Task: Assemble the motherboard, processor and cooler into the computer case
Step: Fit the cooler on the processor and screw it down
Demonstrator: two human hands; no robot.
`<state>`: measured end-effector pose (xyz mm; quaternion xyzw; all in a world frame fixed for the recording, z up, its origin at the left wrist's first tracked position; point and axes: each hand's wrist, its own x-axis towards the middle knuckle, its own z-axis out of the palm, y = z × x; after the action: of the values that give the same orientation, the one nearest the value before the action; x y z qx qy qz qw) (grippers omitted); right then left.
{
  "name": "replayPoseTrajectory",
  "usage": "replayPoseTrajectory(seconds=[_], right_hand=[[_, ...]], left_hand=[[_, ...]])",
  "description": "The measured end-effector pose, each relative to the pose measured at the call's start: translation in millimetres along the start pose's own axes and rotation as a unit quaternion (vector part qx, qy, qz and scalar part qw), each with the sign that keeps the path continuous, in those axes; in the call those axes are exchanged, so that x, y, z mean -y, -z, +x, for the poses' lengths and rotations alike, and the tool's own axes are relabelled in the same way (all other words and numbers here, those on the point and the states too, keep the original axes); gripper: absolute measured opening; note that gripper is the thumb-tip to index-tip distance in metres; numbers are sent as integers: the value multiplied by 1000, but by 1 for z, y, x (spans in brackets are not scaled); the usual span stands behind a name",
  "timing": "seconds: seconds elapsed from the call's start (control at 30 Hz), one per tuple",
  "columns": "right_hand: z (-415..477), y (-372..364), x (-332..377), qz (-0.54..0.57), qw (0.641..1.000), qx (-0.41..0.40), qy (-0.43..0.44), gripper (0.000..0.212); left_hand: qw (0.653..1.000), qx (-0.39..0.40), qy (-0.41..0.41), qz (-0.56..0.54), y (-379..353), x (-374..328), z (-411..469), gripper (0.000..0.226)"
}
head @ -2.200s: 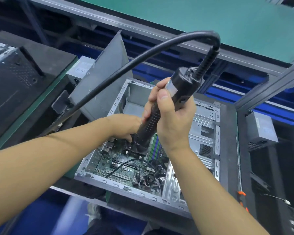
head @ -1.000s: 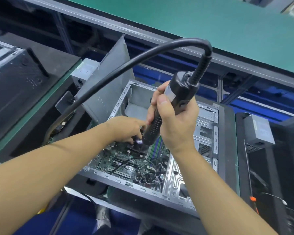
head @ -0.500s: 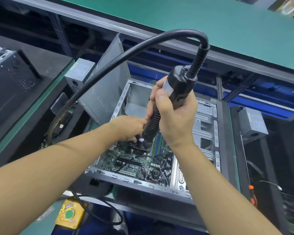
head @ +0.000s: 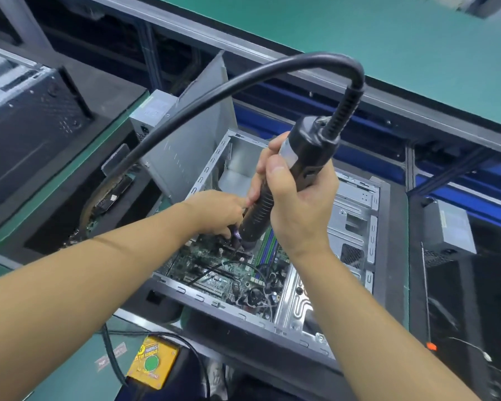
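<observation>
Right hand [head: 301, 206]: fingers and thumb wrapped tight round the electric screwdriver [head: 308, 149], thumb high on the barrel.
Electric screwdriver: steeply tilted, its top towards the right, nose pointing down into the computer case [head: 356, 227] and meeting the board area just beside the left fingertips.
Left hand [head: 214, 212]: reaching in from the left, fingers curled downward at the driver's nose; whether they pinch anything I cannot tell.
Computer case: lying on its side, open face up, on the green tabletop [head: 70, 371], bare metal drive bays at the right.
Motherboard [head: 211, 274]: flat inside the case, in its left half.
Cooler [head: 234, 250]: only a dark edge shows beneath the two hands; the rest is hidden.
Memory slots [head: 268, 244]: blue and green strips, just right of the driver's nose, partly behind the right wrist.
Black wires [head: 219, 266]: draped across the board, near its front edge.
Driver cable [head: 214, 91]: thick and black, arching from the tool's top, over the case and away to the left.
Side panel [head: 191, 140]: grey sheet standing tilted against the case's left wall.
Power supply [head: 154, 111]: grey box behind that panel.
Second power supply [head: 451, 230]: right of the case, apart from it.
Black case [head: 26, 125]: far left, well apart.
Yellow box [head: 152, 363]: green round button on top, on the tabletop in front of the case, cable attached.
</observation>
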<state>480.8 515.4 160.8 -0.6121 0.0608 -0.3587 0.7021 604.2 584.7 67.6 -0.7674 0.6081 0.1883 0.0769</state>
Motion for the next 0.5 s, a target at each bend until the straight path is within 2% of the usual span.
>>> replayPoseTrajectory(seconds=[0.13, 0.2, 0.33, 0.5], right_hand=[[7, -16, -8, 9, 1000, 18, -7, 24], [12, -25, -11, 19, 999, 26, -17, 26], [22, -39, -14, 18, 999, 48, -17, 24], [23, -48, -19, 10, 999, 50, -14, 21]], left_hand=[[992, -37, 80, -88, -7, 10, -13, 16], [989, -53, 82, -111, -8, 12, -16, 7], [976, -46, 106, -187, -6, 15, -21, 19], [967, -68, 96, -226, -11, 19, -22, 13]])
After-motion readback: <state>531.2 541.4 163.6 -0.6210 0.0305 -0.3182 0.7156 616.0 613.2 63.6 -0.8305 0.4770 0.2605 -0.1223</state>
